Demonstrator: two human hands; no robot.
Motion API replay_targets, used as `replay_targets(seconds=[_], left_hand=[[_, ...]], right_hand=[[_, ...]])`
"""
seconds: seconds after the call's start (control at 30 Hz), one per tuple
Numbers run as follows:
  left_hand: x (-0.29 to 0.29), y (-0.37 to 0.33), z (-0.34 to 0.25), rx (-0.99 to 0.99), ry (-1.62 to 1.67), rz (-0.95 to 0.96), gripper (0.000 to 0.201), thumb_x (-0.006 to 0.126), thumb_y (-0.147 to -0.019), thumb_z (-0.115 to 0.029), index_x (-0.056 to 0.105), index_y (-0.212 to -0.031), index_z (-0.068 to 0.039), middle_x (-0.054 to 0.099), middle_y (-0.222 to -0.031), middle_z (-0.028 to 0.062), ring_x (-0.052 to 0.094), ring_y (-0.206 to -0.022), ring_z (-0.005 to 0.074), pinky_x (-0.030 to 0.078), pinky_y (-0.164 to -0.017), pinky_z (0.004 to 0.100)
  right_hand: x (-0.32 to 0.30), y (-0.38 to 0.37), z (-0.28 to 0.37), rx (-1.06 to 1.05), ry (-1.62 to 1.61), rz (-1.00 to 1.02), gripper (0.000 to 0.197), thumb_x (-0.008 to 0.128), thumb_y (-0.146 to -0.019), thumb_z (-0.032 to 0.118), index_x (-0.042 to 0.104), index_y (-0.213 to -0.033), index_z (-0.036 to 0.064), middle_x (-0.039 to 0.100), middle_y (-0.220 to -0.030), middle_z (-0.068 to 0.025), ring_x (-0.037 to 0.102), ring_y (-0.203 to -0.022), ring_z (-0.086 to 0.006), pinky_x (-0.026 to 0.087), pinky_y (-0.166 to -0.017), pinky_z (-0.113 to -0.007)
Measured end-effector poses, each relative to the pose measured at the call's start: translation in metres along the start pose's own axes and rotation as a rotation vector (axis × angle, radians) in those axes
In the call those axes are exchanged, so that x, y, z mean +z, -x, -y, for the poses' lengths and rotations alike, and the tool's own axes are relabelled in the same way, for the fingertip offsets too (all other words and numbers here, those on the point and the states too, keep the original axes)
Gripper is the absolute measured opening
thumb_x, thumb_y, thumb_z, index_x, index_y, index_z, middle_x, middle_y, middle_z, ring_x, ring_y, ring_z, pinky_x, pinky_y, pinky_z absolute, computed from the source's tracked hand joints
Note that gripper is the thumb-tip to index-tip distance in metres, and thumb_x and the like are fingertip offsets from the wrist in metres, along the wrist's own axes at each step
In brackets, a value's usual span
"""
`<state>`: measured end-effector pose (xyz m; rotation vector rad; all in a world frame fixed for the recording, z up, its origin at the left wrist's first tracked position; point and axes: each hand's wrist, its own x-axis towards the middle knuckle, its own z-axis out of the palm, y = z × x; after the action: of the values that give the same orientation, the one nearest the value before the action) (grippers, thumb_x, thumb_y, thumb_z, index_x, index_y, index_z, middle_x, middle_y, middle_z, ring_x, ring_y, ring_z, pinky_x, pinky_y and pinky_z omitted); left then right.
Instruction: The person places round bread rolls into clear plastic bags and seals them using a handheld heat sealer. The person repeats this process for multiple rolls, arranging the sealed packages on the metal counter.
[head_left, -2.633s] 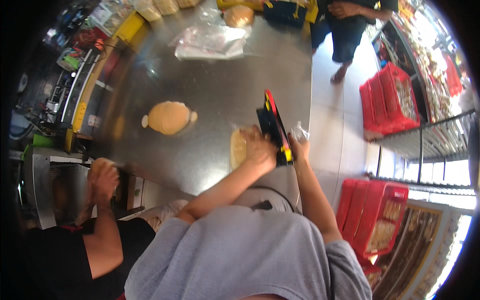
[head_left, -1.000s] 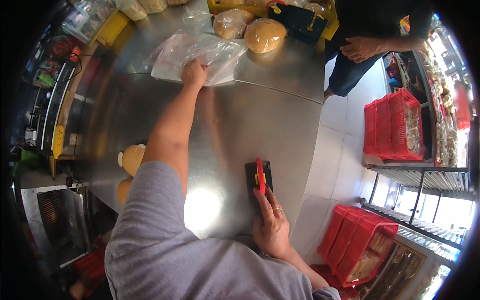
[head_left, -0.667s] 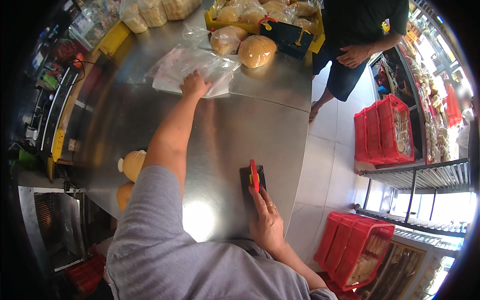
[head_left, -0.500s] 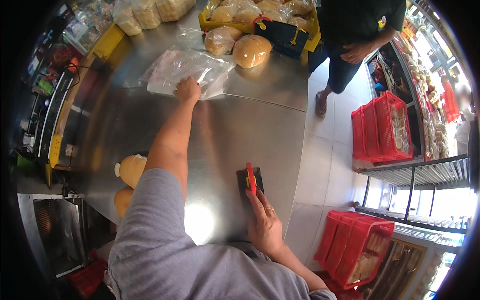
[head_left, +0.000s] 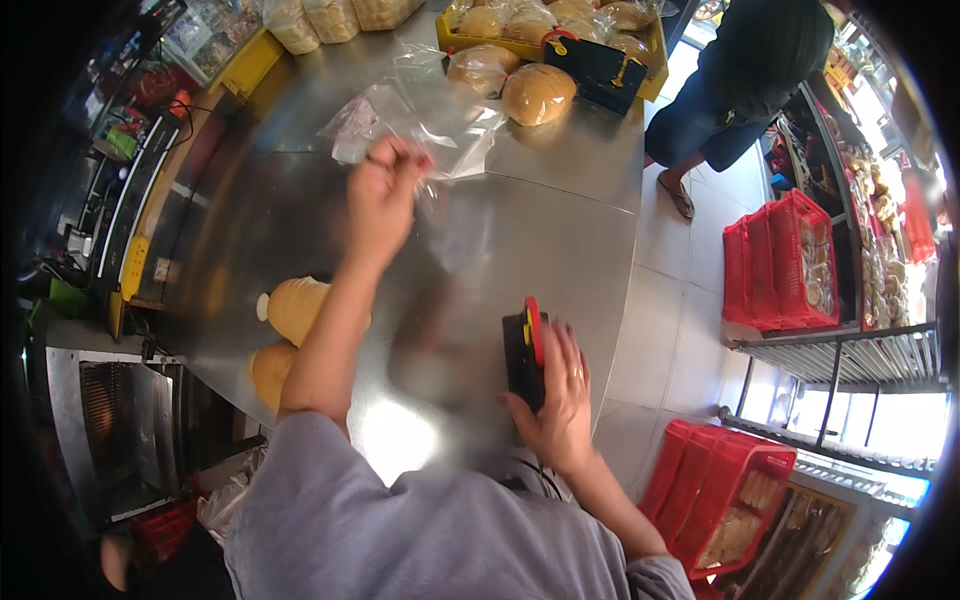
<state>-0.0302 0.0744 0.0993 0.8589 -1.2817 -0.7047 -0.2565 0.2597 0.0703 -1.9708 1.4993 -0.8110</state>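
Over the steel worktop (head_left: 560,240), my left hand (head_left: 383,200) is raised with its fingers pinched on a clear plastic bag (head_left: 432,190), which is thin and blurred. Just beyond it lies a stack of clear plastic bags (head_left: 455,150). My right hand (head_left: 558,405) is at a black bag-neck sealer (head_left: 522,365) with red and yellow parts, thumb on one side and fingers along the other. Left of my left forearm lie two tan rounded things, one with a white tip (head_left: 297,305), the other (head_left: 270,372) partly hidden by my arm. Two bagged buns (head_left: 539,95) sit beyond the bags.
A yellow tray (head_left: 655,75) of bagged buns stands at the back, a black and red holder (head_left: 597,75) against it. Bagged sliced loaves (head_left: 335,18) are at far left. Right of the worktop, a person (head_left: 750,80) stands near red crates (head_left: 780,260) and a metal rack (head_left: 840,360).
My left hand has lifted off the bag stack and come nearer, pinching a bag. My right hand has shifted around the sealer. The person at right has moved and leans over.
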Motion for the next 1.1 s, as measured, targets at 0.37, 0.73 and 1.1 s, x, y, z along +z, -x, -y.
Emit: replay_targets(seconds=[0.37,0.73,1.1], left_hand=[[0.029,0.176,-0.109,0.499,-0.538,0.365,0.036,0.079,-0.069,-0.007,0.066,-0.102,-0.003,0.066,-0.106,0.0151,0.062,-0.099,0.0341,0.050,-0.086,0.0399],[-0.026,0.180,-0.171,-0.023,-0.337,0.292,0.008,0.071,-0.081,0.002,0.068,-0.087,-0.001,0.066,-0.078,0.0027,0.061,-0.069,0.0089,0.054,-0.070,0.0247],[-0.105,0.241,-0.124,-0.192,-0.353,-0.126,0.011,0.057,-0.091,-0.003,0.068,-0.092,-0.001,0.071,-0.083,0.0078,0.068,-0.072,0.0144,0.053,-0.064,0.0246]], right_hand=[[-0.020,-0.023,0.040,0.103,-0.778,-0.106,0.027,0.053,-0.089,-0.007,0.062,-0.115,-0.0032,0.071,-0.093,-0.0109,0.070,-0.082,-0.0151,0.056,-0.069,-0.026],[-0.031,0.028,0.074,0.001,-0.767,-0.181,0.005,0.072,-0.082,-0.001,0.067,-0.080,-0.0008,0.064,-0.066,0.0002,0.057,-0.059,-0.0034,0.041,-0.051,-0.018],[-0.015,0.061,0.025,0.280,-0.851,-0.274,0.028,0.063,-0.096,0.026,0.059,-0.072,0.0128,0.043,-0.061,0.0106,0.033,-0.051,-0.0005,0.023,-0.045,-0.020]])
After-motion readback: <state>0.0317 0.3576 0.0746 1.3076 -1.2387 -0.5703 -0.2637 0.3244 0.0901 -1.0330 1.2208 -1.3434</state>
